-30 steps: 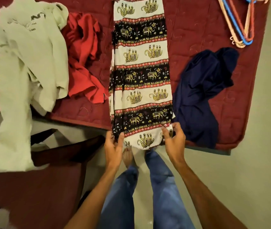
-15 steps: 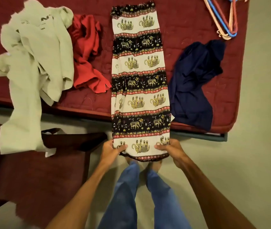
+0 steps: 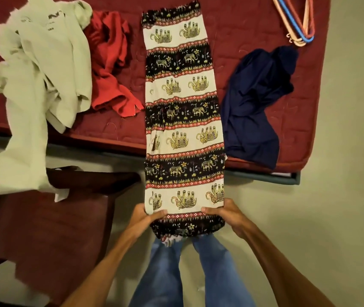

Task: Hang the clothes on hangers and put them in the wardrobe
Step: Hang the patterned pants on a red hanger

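Long elephant-print trousers (image 3: pixel 183 120) in black, cream and red bands lie stretched from the maroon mattress (image 3: pixel 243 29) over its near edge toward me. My left hand (image 3: pixel 142 220) grips the near end at its left corner. My right hand (image 3: pixel 227 214) grips the right corner. The near end hangs in the air above my jeans. A bunch of plastic hangers (image 3: pixel 298 25), blue, red and cream, lies at the mattress's far right corner, partly cut off by the frame.
A pale green garment (image 3: pixel 39 85) drapes off the mattress's left side over a dark red chair (image 3: pixel 50 222). A crumpled red garment (image 3: pixel 110 63) lies left of the trousers, a navy garment (image 3: pixel 256 105) right of them. Bare floor (image 3: pixel 336 196) lies to the right.
Both hands have pulled the trousers' near end toward me, off the mattress edge. The far waistband end has slid into view and more of the trousers now hangs past the edge.
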